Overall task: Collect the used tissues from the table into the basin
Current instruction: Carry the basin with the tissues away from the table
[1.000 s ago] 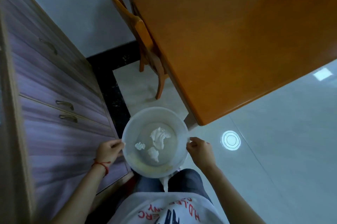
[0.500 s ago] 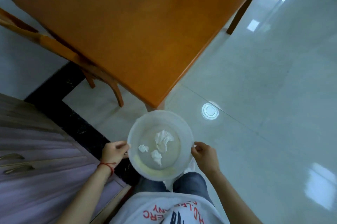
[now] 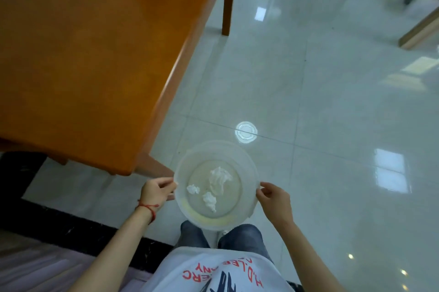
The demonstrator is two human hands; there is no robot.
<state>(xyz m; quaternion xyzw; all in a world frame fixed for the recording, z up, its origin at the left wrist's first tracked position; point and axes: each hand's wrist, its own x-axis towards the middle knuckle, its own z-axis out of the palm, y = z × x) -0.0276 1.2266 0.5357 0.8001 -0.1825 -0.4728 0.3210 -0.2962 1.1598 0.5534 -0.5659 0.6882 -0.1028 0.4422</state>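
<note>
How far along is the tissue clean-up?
Nearly done, it seems. Three crumpled tissues already lie in the translucent basin. The left hand and right hand grip its rim on opposite sides, holding it off the floor. The visible part of the orange table shows no tissues, though its far side is out of view.

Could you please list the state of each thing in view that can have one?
basin: held level above the floor, by its rim.
tissues: three, crumpled, lying inside the basin.
left hand: gripping the rim.
right hand: gripping the opposite rim.
table: bare where visible.
</note>
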